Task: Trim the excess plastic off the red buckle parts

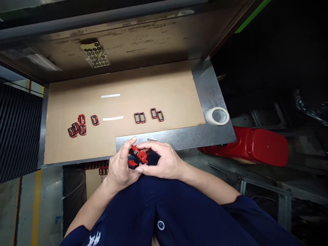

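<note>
The left hand point(120, 169) and right hand point(164, 160) are curled closely around a red-and-black plastic buckle part point(139, 154), holding it just beyond the near edge of the cardboard sheet point(153, 90), with loose buckle frames point(81, 119) lying on that sheet.

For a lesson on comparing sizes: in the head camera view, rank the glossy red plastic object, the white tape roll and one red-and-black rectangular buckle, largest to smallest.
As seen: glossy red plastic object, white tape roll, red-and-black rectangular buckle. The red object lies lower, so its true size is unsure.
</note>
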### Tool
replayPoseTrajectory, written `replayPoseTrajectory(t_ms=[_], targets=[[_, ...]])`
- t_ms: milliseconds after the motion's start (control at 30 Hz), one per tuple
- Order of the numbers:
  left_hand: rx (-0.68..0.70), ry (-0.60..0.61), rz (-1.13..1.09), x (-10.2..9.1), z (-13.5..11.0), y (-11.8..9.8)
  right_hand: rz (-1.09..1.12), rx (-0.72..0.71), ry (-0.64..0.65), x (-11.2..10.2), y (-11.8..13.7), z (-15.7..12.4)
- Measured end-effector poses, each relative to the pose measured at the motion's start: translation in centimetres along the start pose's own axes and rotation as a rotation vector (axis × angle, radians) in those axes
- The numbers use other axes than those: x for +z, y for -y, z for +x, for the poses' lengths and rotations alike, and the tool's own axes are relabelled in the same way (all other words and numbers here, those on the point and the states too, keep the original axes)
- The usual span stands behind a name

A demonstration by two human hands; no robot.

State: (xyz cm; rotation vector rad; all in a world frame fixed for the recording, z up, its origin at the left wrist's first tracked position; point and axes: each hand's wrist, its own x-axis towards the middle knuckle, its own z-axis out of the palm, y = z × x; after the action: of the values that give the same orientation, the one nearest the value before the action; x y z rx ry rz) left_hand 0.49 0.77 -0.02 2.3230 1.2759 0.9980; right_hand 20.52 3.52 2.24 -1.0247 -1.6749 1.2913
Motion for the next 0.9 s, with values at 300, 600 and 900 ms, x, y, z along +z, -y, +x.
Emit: replayPoseTrajectory(t_ms=[300,600,900], targets=[[0.095,-0.09,0.159,0.7,0.1,-0.1,0.105,0.051,-0.026,0.4,-0.6,0.0],[0.192,-0.077,0.159,0.8,0.3,0.2,0.438,0.146,0.027,0.6,-2.4,-0.3],[0.177,-0.063,0.127,0.8,0.2,0.3,0.462,0.036,0.054,0.4,-2.6,0.1]])
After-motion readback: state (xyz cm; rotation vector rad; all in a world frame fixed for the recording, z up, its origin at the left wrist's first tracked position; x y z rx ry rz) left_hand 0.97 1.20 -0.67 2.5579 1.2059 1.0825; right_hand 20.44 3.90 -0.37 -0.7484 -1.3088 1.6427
